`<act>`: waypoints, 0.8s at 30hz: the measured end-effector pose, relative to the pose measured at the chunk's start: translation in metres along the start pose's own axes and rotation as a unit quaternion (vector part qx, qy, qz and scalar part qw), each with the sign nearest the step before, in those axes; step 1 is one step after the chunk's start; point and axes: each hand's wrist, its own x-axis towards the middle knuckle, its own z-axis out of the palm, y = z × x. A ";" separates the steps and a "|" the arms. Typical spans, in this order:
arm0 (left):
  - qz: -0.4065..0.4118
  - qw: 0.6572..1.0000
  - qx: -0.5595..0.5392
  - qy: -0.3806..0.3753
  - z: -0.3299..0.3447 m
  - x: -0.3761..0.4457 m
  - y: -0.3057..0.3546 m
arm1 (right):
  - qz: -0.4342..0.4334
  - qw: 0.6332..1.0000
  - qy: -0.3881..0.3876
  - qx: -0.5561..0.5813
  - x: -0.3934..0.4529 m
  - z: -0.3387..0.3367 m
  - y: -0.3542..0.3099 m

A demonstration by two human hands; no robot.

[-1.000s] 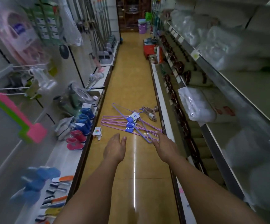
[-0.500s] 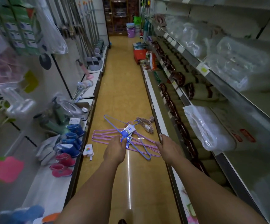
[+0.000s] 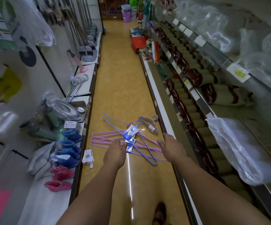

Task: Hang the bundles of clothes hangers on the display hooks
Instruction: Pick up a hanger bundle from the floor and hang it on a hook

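Your left hand (image 3: 114,154) has reached the pink hanger bundle (image 3: 105,140) at frame centre, fingers spread; your right hand (image 3: 172,146) hovers spread beside the floor (image 3: 120,88) shelf edge.

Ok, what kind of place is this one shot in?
Most likely a household-goods shop aisle: shelves with price tags run down the right side, small boots stand on display on the left shelf, and bundles of clothes hangers lie on the tiled floor.

A narrow shop aisle with a glossy yellow tiled floor (image 3: 115,78) runs up the frame, white shelving (image 3: 86,88) at left, metal shelves (image 3: 201,101) at right.
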 end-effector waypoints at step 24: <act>-0.087 0.996 0.013 -0.017 0.078 0.312 0.020 | -0.045 0.996 -0.073 -0.002 0.345 0.021 0.005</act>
